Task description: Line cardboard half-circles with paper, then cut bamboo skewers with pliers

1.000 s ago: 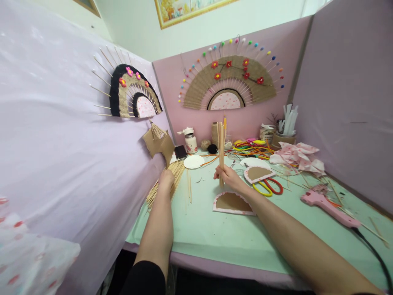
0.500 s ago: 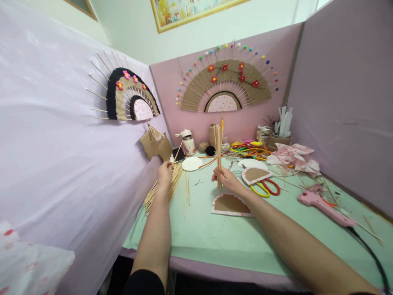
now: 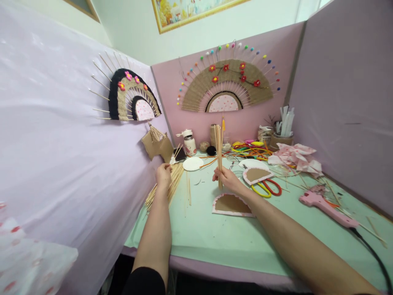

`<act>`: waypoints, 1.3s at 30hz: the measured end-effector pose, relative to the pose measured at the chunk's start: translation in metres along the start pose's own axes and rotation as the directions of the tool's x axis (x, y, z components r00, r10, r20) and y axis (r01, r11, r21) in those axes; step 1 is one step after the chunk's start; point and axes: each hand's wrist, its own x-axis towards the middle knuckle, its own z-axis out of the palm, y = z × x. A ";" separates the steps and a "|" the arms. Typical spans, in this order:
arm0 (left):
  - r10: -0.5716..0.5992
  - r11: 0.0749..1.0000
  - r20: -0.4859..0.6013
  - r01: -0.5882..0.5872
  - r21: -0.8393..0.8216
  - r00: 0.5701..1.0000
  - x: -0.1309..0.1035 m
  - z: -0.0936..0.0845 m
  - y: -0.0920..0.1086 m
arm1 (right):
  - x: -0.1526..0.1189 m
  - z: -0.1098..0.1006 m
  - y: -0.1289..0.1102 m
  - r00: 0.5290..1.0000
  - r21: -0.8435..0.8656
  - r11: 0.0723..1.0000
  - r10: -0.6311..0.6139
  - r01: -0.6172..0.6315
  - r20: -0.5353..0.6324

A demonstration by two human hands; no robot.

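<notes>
An upright bundle of thin wooden sticks (image 3: 219,143) is held in my right hand (image 3: 226,178), its fingers wrapped round the lower part. My left hand (image 3: 163,175) is closed at the upper end of a loose pile of sticks (image 3: 175,182) on the left of the table; one or more thin sticks rise beside its fingertips, and what exactly it pinches is too small to tell. Below my right hand lies a half-round cardboard piece (image 3: 231,204) with a pink-white border. A second such piece (image 3: 257,175) rests by scissors (image 3: 266,188).
A pink glue gun (image 3: 328,209) with a black cord lies at the right. White ovals (image 3: 193,164), a bottle (image 3: 189,143), coloured cords (image 3: 250,150) and crumpled patterned paper (image 3: 296,157) are at the back. Two decorated fans (image 3: 227,86) hang on the walls.
The slanted stick that stood up from my left hand is no longer between its fingertips. Thin sticks now show behind that hand. My right hand keeps its bundle.
</notes>
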 end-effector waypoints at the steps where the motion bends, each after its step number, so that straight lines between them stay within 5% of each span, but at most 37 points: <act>1: -0.003 0.995 0.003 0.004 -0.099 1.000 0.000 0.001 0.002 | 0.000 0.000 0.000 1.000 -0.001 1.000 0.000 0.000 0.001; 5: 0.014 0.787 0.101 0.052 -0.615 0.995 -0.003 0.004 0.011 | 0.000 0.000 0.000 1.000 -0.001 1.000 0.005 -0.005 0.004; 8: 0.068 0.655 0.175 0.088 -0.750 0.982 -0.006 0.003 0.015 | 0.000 0.001 0.002 1.000 -0.002 1.000 -0.004 0.004 0.002; 18: 0.144 0.538 0.293 0.174 -0.825 0.945 -0.007 0.003 0.017 | 0.000 0.002 0.003 1.000 0.009 1.000 -0.002 0.002 0.002; 29: 0.084 0.452 0.357 0.283 -0.846 0.930 -0.015 0.002 0.032 | 0.000 0.002 0.003 1.000 0.034 0.999 0.007 -0.007 -0.013; 31: 0.116 0.426 0.447 0.362 -0.829 0.887 -0.024 0.009 0.041 | -0.001 0.004 0.002 0.999 0.119 0.993 0.004 0.001 -0.042; 39: 0.310 0.454 0.761 0.615 -0.645 0.570 -0.072 0.050 0.070 | -0.002 0.003 -0.012 0.953 0.319 0.947 0.067 0.033 -0.296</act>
